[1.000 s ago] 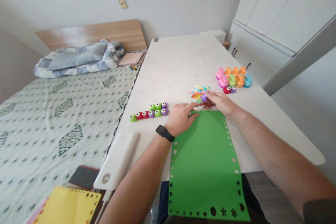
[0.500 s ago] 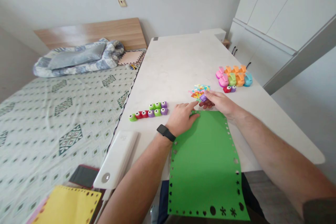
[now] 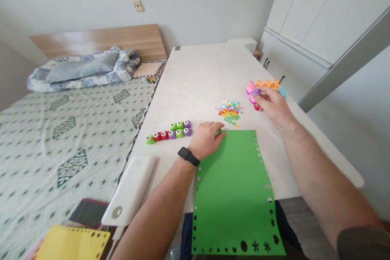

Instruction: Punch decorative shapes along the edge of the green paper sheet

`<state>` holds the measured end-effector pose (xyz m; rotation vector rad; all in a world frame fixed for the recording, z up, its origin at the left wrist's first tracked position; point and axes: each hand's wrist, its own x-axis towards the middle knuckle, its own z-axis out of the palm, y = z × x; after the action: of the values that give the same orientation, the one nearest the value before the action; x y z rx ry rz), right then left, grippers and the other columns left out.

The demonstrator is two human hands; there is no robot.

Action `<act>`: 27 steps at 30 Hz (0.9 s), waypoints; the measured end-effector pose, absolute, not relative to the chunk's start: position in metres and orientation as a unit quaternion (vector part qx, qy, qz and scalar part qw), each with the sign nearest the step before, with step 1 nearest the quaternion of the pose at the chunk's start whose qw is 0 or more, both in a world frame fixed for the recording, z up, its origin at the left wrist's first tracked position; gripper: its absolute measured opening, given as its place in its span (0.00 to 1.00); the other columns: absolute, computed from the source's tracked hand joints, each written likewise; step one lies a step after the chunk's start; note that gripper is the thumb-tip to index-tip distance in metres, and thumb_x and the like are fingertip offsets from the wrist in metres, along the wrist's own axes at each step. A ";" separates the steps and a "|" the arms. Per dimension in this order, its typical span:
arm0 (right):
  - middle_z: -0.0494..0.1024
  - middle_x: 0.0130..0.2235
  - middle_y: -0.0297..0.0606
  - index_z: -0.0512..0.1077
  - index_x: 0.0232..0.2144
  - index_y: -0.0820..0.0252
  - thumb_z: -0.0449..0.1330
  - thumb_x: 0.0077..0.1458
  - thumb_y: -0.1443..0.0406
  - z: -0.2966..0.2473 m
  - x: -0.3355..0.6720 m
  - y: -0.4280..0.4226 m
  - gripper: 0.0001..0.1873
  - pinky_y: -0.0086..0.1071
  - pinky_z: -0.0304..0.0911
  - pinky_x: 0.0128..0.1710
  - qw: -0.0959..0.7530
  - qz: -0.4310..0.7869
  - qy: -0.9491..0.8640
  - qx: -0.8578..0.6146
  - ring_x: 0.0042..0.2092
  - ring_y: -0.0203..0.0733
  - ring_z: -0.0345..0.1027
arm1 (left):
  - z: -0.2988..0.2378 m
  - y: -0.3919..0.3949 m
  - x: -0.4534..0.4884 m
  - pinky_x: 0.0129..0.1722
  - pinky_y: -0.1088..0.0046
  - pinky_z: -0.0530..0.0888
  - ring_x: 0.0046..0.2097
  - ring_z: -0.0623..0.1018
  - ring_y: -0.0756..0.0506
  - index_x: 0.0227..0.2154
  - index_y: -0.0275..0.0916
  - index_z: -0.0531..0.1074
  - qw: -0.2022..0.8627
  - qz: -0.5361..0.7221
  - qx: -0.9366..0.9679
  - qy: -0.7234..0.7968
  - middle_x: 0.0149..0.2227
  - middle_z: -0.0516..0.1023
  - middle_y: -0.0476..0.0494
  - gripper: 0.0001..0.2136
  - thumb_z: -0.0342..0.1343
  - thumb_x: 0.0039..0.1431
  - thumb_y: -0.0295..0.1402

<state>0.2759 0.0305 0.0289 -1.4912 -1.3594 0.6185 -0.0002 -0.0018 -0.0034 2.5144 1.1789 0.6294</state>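
Note:
A green paper sheet [image 3: 234, 187] with punched shapes along its edges lies on the white table [image 3: 207, 77] and hangs over the near edge. My left hand [image 3: 207, 139] rests on its top left corner, fingers curled and pressing down. My right hand [image 3: 272, 105] is out at the right, fingers closed on a small purple punch [image 3: 255, 92], right at a cluster of pink, orange, green and blue punches [image 3: 265, 86]. A pile of colourful punched paper bits [image 3: 229, 110] lies between the two hands.
A row of small green, red and purple punches [image 3: 169, 131] sits left of my left hand. A white box [image 3: 131, 189] lies at the table's left edge. A bed [image 3: 61, 130] is on the left, cabinets [image 3: 304, 16] on the right, yellow paper [image 3: 73, 244] and a dark phone [image 3: 88, 213] below.
My right hand has carried the purple punch from the sheet's top edge, beside the paper bits, away to the right, to the cluster of bigger punches. My left hand stayed on the sheet.

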 end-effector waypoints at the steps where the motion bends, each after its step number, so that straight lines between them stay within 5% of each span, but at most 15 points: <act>1: 0.78 0.38 0.39 0.73 0.53 0.55 0.62 0.56 0.48 0.030 0.288 0.032 0.28 0.32 0.65 0.32 0.487 0.210 -0.555 -0.641 0.33 0.40 0.70 | -0.003 -0.002 0.000 0.51 0.61 0.73 0.46 0.80 0.42 0.49 0.41 0.74 0.146 0.219 0.874 0.409 0.43 0.82 0.43 0.12 0.56 0.65 0.35; 6: 0.80 0.39 0.41 0.74 0.50 0.56 0.67 0.48 0.50 0.025 0.350 0.033 0.29 0.39 0.65 0.39 0.339 0.042 -0.478 -0.810 0.37 0.47 0.72 | -0.004 -0.001 0.000 0.51 0.61 0.73 0.46 0.80 0.42 0.49 0.41 0.74 0.145 0.221 0.874 0.408 0.43 0.82 0.43 0.12 0.57 0.65 0.34; 13: 0.82 0.43 0.45 0.81 0.42 0.55 0.63 0.51 0.50 0.006 0.376 0.041 0.21 0.39 0.64 0.40 0.143 0.078 -0.558 -0.814 0.43 0.53 0.75 | -0.003 -0.002 0.000 0.51 0.61 0.74 0.46 0.80 0.42 0.49 0.41 0.74 0.137 0.215 0.877 0.408 0.44 0.82 0.43 0.12 0.57 0.65 0.34; 19: 0.83 0.45 0.48 0.79 0.49 0.57 0.61 0.54 0.55 -0.005 0.374 0.046 0.23 0.38 0.65 0.40 0.129 0.067 -0.578 -0.803 0.45 0.53 0.76 | -0.003 -0.002 0.000 0.51 0.60 0.73 0.46 0.80 0.41 0.49 0.41 0.74 0.132 0.216 0.877 0.408 0.43 0.82 0.43 0.12 0.57 0.65 0.34; 27: 0.83 0.43 0.47 0.79 0.42 0.58 0.62 0.52 0.57 -0.011 0.369 0.047 0.17 0.38 0.65 0.42 0.173 0.053 -0.553 -0.813 0.43 0.52 0.76 | -0.001 -0.003 -0.001 0.51 0.60 0.73 0.46 0.80 0.41 0.50 0.41 0.74 0.134 0.214 0.878 0.406 0.44 0.82 0.43 0.12 0.56 0.65 0.35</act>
<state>0.3689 0.0466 -0.0110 -2.3075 -1.5687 0.1517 -0.0006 -0.0032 -0.0009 2.5452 1.1777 0.6193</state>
